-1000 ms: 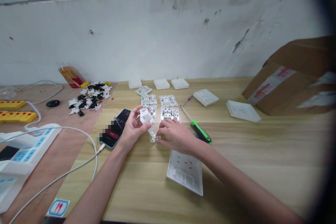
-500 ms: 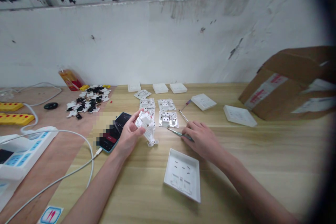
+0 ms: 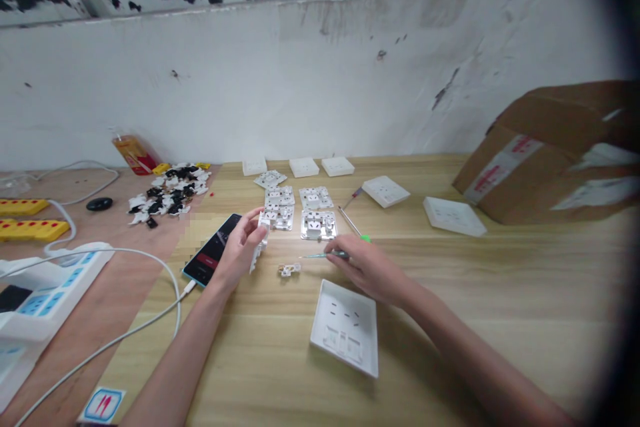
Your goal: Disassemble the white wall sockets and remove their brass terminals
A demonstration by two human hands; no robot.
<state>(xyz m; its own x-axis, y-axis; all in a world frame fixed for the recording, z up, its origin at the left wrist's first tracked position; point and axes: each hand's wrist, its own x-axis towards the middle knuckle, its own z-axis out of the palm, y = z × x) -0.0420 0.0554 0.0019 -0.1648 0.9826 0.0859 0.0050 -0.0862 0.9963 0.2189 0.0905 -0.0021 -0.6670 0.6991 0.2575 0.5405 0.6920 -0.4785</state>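
My left hand point(image 3: 241, 250) is closed on a white wall socket insert point(image 3: 259, 250), tilted nearly edge-on and partly hidden by the fingers. My right hand point(image 3: 363, 263) grips a slim screwdriver point(image 3: 316, 255), its tip pointing left. Between the hands, a small white piece with brass-coloured parts point(image 3: 289, 270) lies on the wood. Nearer to me rests a white socket cover point(image 3: 345, 330), open side up, with slots through it. Beyond the hands lie several white socket inserts, one point(image 3: 319, 225) closest to the right hand. A second screwdriver point(image 3: 351, 220) with a green handle end lies behind that hand.
A phone point(image 3: 213, 250) on a charging cable lies left of my left hand. White covers point(image 3: 385, 191) stand along the back and right. A cardboard box point(image 3: 545, 153) sits at the right. Left are a pile of black and white parts point(image 3: 173, 190) and power strips point(image 3: 33, 229).
My left hand has turned the socket insert edge-on and drawn it slightly left. The small white piece now lies apart on the table. My right hand has shifted left with the screwdriver.
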